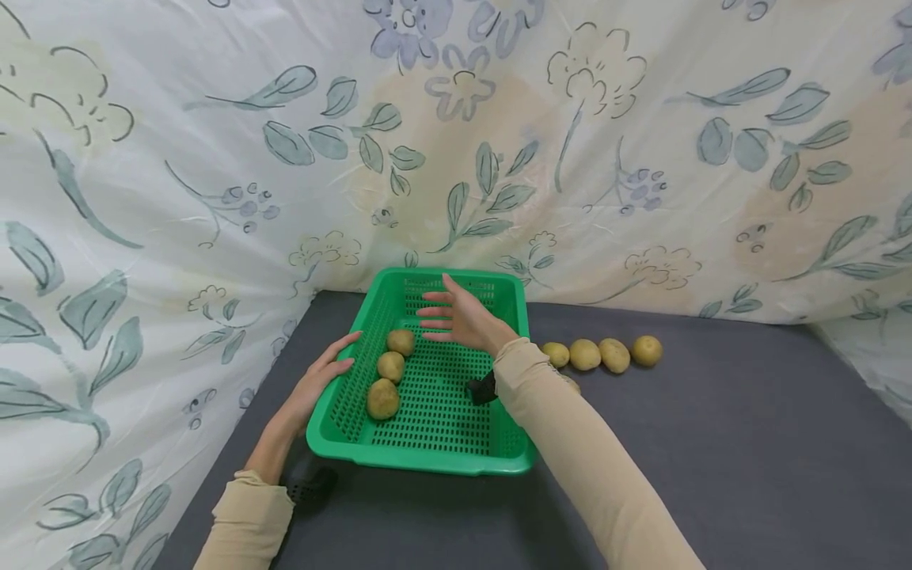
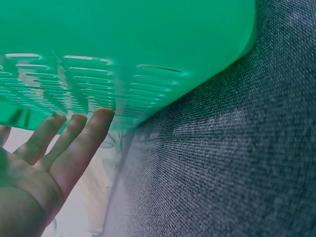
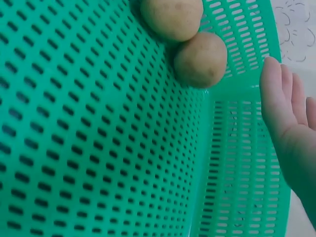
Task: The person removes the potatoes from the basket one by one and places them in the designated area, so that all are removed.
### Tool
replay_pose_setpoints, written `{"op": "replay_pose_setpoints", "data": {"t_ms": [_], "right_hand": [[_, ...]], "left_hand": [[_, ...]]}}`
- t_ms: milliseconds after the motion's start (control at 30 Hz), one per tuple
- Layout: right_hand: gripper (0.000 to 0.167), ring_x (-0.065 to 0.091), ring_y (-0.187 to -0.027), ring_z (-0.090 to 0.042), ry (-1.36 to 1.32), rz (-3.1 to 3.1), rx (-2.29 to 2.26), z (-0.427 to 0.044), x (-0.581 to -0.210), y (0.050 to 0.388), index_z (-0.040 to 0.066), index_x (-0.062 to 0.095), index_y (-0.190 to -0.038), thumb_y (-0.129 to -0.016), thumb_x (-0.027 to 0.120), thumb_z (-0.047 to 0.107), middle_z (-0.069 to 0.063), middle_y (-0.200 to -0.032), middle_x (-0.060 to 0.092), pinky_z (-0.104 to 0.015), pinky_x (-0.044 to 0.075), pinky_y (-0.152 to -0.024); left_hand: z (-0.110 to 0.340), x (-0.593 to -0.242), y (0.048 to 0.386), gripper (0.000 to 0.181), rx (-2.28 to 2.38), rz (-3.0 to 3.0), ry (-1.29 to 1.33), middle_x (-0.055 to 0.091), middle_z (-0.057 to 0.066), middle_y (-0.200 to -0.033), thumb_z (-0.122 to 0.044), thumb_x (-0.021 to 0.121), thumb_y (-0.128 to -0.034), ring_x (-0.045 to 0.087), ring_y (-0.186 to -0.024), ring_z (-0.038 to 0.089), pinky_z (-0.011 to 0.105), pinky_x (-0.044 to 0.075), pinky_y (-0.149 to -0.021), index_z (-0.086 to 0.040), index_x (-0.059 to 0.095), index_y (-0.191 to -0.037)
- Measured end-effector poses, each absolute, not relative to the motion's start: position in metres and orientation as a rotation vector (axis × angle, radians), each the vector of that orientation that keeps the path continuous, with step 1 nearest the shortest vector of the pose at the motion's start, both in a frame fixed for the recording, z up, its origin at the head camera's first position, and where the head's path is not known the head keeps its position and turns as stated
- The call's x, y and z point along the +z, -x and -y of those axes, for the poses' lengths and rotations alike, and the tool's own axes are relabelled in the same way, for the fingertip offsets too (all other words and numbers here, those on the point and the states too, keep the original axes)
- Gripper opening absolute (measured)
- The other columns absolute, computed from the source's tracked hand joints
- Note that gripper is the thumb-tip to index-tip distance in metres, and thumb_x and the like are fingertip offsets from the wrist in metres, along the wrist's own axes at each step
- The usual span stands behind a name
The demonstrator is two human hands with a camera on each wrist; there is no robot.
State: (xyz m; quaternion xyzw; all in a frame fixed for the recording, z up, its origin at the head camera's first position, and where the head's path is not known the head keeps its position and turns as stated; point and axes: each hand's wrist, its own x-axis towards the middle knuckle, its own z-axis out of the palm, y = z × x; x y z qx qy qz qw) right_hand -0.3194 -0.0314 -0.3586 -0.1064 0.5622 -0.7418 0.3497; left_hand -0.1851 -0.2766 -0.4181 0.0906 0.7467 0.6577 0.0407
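Observation:
A green basket (image 1: 427,457) holds three potatoes (image 1: 382,399) in a row along its left side. The left hand (image 1: 313,388) rests against the basket's left wall with fingers extended; in the left wrist view its fingertips (image 2: 103,114) touch the slotted outer side (image 2: 148,29). Above the basket's far half hovers the right hand (image 1: 463,317), fingers straight and spread, holding nothing. The right wrist view shows that hand (image 3: 291,108) near the rim, with two potatoes (image 3: 201,60) beyond the perforated floor.
Several potatoes (image 1: 614,355) lie on the dark table (image 1: 712,443) right of the basket, one partly hidden by the right sleeve. A floral curtain (image 1: 456,158) hangs behind the table and along its left side.

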Motion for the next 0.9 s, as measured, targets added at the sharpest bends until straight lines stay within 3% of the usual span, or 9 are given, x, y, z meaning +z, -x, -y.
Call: {"op": "replay_pose_setpoints", "data": {"t_ms": [333, 900], "right_hand": [[0.066, 0.032, -0.134, -0.037, 0.266, -1.379, -1.939, 0.046, -0.369, 0.316, 0.007, 0.028, -0.150, -0.102, 0.026, 0.053, -0.023, -0.148, 0.030, -0.046, 0.035, -0.104], [0.069, 0.027, -0.136, -0.039, 0.270, -1.328, -1.994, 0.059, -0.372, 0.328, 0.006, 0.023, -0.152, -0.101, 0.028, 0.053, -0.023, -0.151, 0.025, -0.047, 0.033, -0.105]], "left_hand": [[0.272, -0.423, 0.184, 0.056, 2.057, -2.239, -0.271, 0.014, 0.016, -0.153, -0.029, 0.038, -0.1046, 0.033, -0.129, 0.042, 0.041, 0.045, -0.091, -0.013, 0.016, -0.154], [0.275, -0.416, 0.184, 0.058, 2.066, -2.207, -0.268, 0.017, 0.020, -0.151, -0.031, 0.038, -0.1044, 0.034, -0.128, 0.045, 0.045, 0.047, -0.089, -0.014, 0.014, -0.154]]}}
